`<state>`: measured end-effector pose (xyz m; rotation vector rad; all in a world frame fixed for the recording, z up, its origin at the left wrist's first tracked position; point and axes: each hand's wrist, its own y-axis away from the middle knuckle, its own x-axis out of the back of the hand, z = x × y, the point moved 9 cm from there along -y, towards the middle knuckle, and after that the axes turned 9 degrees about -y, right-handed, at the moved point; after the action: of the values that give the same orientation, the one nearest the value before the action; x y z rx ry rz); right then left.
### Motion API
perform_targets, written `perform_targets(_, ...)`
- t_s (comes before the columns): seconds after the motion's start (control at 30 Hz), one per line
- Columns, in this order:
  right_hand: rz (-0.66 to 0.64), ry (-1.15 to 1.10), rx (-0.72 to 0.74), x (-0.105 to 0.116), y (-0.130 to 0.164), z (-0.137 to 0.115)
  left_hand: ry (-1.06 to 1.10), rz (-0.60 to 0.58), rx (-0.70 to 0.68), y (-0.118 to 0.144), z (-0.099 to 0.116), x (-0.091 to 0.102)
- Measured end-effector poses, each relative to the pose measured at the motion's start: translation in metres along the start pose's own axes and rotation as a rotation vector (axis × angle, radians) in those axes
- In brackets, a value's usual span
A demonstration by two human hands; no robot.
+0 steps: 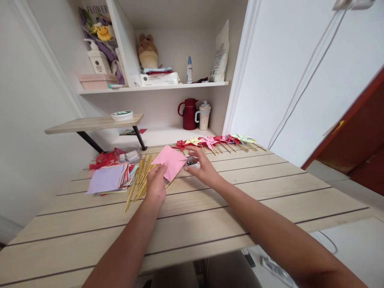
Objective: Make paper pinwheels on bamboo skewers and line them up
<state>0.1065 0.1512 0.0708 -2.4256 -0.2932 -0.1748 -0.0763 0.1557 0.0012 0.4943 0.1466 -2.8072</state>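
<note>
My left hand (156, 185) holds a pink square of paper (172, 161) by its lower corner, lifted slightly above the wooden table (210, 208). Just to the right, my right hand (201, 165) reaches over a small container of dark pins (191, 162), fingers spread and touching near it. Under and left of the left hand lies a bundle of thin wooden sticks (140, 180). A stack of coloured paper squares (109, 179) sits further left.
A row of finished paper pinwheels (219, 141) lies along the table's far edge. Red paper scraps (105, 158) and a clear box (132, 155) sit at the back left. Shelves behind hold a red jug (189, 114), a cup (204, 116) and bottles.
</note>
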Motion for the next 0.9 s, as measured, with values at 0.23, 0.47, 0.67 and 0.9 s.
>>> perform_targets(0.23,-0.037,0.535,0.344,-0.024,0.013,-0.031,0.089,-0.041,-0.028,0.001,0.008,-0.003)
perform_targets(0.47,-0.032,0.558,0.408,-0.028,0.016,-0.037,0.015,-0.216,0.013,0.013,0.004,-0.025)
perform_targets(0.67,0.046,0.459,0.382,-0.018,0.014,-0.039,-0.028,-0.210,0.007,0.016,0.002,-0.026)
perform_targets(0.9,0.088,0.360,0.329,-0.011,0.011,-0.038,0.013,-0.196,0.008,0.013,0.001,-0.025)
